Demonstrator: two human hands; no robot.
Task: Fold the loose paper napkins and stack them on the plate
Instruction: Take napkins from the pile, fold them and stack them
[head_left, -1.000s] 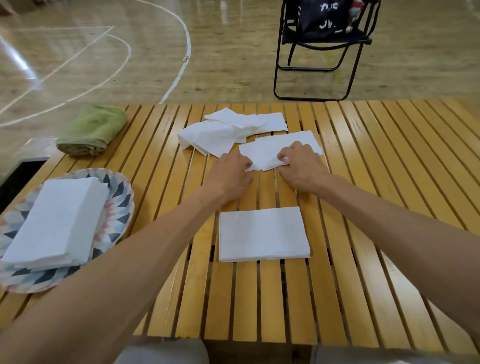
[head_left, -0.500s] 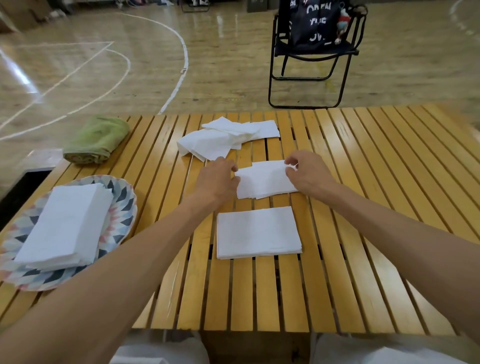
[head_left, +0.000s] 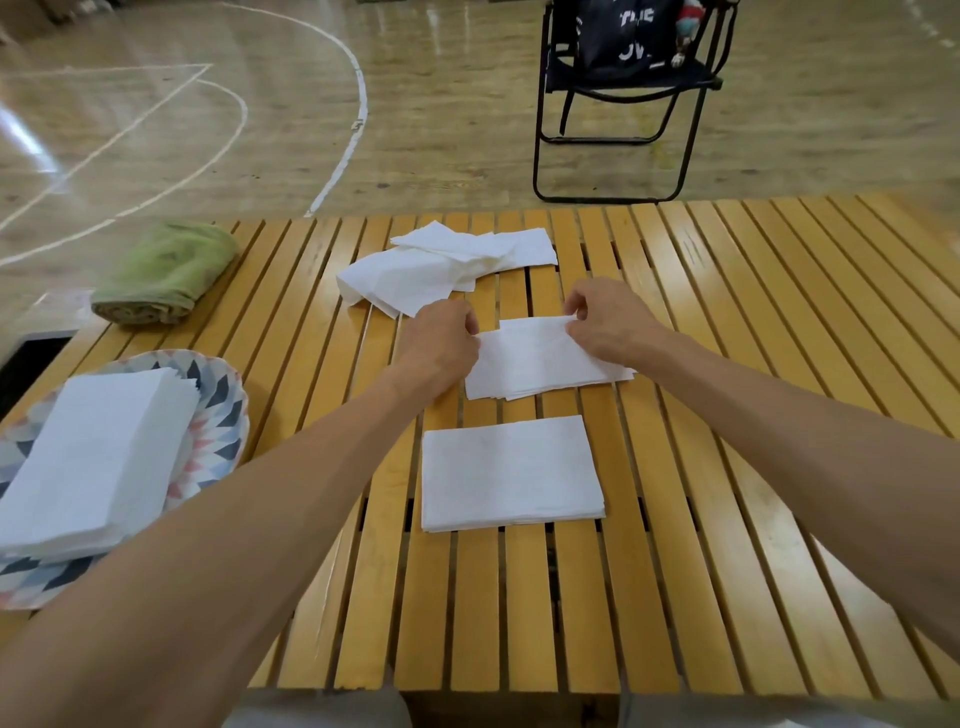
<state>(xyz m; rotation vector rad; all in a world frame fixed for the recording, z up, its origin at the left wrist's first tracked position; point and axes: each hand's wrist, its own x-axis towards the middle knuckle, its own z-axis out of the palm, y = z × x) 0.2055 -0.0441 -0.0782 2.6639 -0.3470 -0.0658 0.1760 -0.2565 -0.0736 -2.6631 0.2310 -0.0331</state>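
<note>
Head view: my left hand (head_left: 441, 345) and right hand (head_left: 608, 317) pinch with curled fingers the far edge of a half-folded napkin (head_left: 540, 364) at the centre of the slatted surface (head_left: 753, 415). Below it lies a folded stack (head_left: 511, 473); loose napkins (head_left: 441, 265) above. At lower left the plate (head_left: 223, 410) carries folded napkins (head_left: 88, 467). On the chair's bag (head_left: 628, 31), top right, I read "THE".

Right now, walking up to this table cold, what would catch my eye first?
Probably the two hands at the middle of the slatted table: the left hand and right hand pinch a white napkin at its far edge. Nearer lies a folded napkin, and at the left a patterned plate bears a napkin stack.
</note>
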